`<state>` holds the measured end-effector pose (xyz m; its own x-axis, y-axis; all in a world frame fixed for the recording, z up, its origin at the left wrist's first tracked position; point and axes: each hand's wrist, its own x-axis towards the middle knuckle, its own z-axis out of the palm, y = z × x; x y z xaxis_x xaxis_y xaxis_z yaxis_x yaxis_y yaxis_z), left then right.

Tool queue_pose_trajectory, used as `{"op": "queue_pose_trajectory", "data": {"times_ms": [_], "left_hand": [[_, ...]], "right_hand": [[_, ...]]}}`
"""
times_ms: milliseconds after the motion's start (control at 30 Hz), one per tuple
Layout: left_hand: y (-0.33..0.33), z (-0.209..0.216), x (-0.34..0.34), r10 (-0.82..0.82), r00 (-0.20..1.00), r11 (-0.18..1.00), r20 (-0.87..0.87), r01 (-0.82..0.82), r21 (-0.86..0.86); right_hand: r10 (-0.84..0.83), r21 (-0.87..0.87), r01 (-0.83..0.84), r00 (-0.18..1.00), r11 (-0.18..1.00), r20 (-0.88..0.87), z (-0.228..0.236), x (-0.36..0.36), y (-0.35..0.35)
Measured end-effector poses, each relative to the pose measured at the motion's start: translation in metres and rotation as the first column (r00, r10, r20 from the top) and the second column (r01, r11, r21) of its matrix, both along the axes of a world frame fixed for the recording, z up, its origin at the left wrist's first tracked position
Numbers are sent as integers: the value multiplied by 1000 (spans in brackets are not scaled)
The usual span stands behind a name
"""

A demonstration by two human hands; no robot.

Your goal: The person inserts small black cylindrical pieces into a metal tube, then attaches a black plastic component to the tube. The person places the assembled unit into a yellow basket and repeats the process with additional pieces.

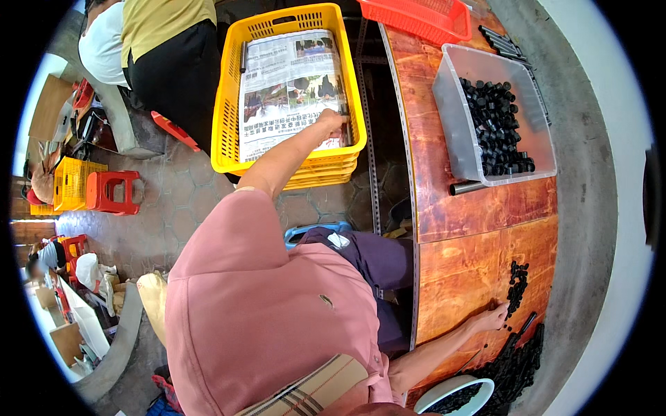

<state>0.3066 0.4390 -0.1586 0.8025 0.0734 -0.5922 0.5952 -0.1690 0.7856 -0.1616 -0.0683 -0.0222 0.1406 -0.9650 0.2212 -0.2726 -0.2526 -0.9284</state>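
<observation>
My left hand [331, 123] reaches into a yellow crate [220, 132] lined with printed newspaper [270, 59]. Its fingers are closed on a short dark tube at the crate's right side, mostly covered by the hand. Another dark tube [243, 57] lies on the paper along the left wall. Over the wooden table [458, 270], my right hand [494, 317] has its fingertips pinched together beside a strip of small black caps [516, 284]. Whatever those fingertips hold, if anything, is too small to make out.
A clear plastic bin [454, 111] of black caps stands on the table, a black tube [468, 187] beside it. Many black tubes [513, 367] are heaped by a pale bowl [454, 395]. A red basket [416, 19] sits farther up. Another person [170, 62] and a red stool [113, 192] are left.
</observation>
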Motion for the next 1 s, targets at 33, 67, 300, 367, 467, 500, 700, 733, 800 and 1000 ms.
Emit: {"op": "queue_pose_trajectory", "data": {"times_ms": [33, 67, 300, 367, 467, 500, 700, 733, 800, 1000], "left_hand": [[2, -3, -1, -48, 999, 998, -20, 48, 30], [4, -6, -3, -94, 995, 994, -42, 97, 59], [2, 13, -15, -79, 996, 996, -27, 78, -34], [1, 22, -18, -116, 993, 993, -36, 115, -33], [6, 23, -19, -178, 983, 984, -37, 178, 13], [0, 22, -19, -176, 984, 983, -29, 177, 40], [-7, 25, -19, -84, 992, 993, 96, 75, 94], [-13, 34, -21, -109, 990, 986, 85, 97, 134], [-1, 29, -14, -151, 985, 976, 83, 136, 168], [12, -5, -2, -188, 968, 939, 167, 127, 319]], "right_hand": [[4, 7, -4, 1000, 1000, -3, 0, 0, 0], [8, 14, -8, 1000, 1000, -6, 0, 0, 0], [1, 6, 0, 995, 1000, -96, 5, -3, 4], [-4, -25, 2, 996, 1000, -86, 2, -5, 5], [-18, 14, 19, 1000, 1000, -25, 7, 2, 15], [-25, 41, 26, 1000, 999, -16, 6, -2, 10], [21, 2, -21, 1000, 1000, 23, 11, 2, 16], [39, -20, -38, 998, 999, 40, -1, -7, 6], [21, -10, -21, 997, 1000, 71, 7, 5, 18], [12, 10, -12, 1000, 1000, 16, 11, 12, 24]]}}
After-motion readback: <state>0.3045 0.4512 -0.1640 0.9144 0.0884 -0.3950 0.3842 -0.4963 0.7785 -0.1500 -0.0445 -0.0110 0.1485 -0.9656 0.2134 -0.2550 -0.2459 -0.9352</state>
